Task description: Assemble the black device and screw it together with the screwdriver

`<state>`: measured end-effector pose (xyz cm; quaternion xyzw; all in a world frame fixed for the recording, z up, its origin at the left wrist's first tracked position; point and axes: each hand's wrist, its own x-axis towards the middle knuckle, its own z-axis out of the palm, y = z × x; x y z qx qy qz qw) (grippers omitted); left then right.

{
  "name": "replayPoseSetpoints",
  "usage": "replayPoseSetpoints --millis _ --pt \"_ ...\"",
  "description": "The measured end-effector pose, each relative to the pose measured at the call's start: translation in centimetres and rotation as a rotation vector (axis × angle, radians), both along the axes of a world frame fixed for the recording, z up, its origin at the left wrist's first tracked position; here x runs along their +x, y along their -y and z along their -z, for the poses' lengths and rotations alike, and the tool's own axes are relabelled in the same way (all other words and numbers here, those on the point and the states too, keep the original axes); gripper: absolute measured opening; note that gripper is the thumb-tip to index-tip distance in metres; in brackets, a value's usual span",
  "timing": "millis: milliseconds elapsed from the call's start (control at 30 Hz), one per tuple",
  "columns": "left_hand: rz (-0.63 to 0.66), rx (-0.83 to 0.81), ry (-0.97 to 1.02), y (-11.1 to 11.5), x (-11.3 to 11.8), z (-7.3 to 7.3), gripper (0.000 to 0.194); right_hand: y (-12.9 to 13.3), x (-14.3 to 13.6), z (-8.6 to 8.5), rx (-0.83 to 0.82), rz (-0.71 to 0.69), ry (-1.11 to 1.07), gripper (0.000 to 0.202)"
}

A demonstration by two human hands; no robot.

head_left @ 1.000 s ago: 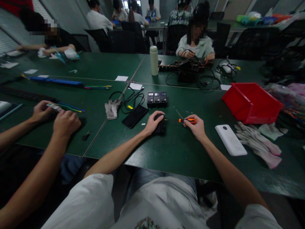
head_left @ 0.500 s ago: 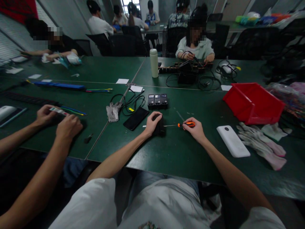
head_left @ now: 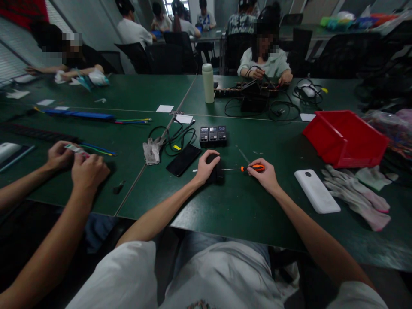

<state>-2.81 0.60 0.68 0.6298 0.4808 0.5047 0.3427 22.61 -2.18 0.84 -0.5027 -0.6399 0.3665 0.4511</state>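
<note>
My left hand (head_left: 206,167) is wrapped round a small black box (head_left: 218,171) on the green table and partly covers it. In my right hand (head_left: 263,172) is a screwdriver (head_left: 257,168) with an orange and black handle, gripped by the fingers. Its thin shaft points left, and the tip is at the box's right side; whether it sits in a screw is too small to tell. A black smartphone (head_left: 183,160) lies just left of my left hand. Behind the box stands a black unit with three small screens (head_left: 213,136).
On the right are a white power bank (head_left: 317,191), work gloves (head_left: 357,195) and a red bin (head_left: 346,139). A glove (head_left: 152,151) and black cable (head_left: 180,134) lie left of centre. A pale green bottle (head_left: 207,83) stands farther back. A co-worker's hands (head_left: 86,169) are at left.
My hands, the black box and the screwdriver hold nearly the same positions. The view has shifted very slightly. At left, the co-worker's hands have moved a little.
</note>
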Motion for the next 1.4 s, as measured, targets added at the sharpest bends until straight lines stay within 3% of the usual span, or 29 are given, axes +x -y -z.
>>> replayPoseSetpoints --millis 200,467,700,1133,1400 --pt "-0.021 -0.011 -0.047 0.1 0.0 -0.1 0.023 0.1 -0.2 -0.6 0.074 0.002 0.036 0.021" --pt "-0.029 0.003 -0.043 0.0 0.0 0.0 0.021 0.1 -0.2 -0.8 0.052 -0.119 -0.129 0.023" --pt "-0.01 0.006 -0.026 0.2 0.0 -0.1 0.024 -0.1 -0.2 -0.2 -0.115 -0.062 -0.121 0.034" --pt "-0.008 0.05 -0.042 0.1 0.0 0.2 0.022 -0.6 0.3 1.0 0.028 -0.064 -0.124 0.027" --pt "0.013 0.067 0.01 -0.3 0.0 0.6 0.02 -1.0 0.7 1.5 0.042 0.089 -0.15 0.025"
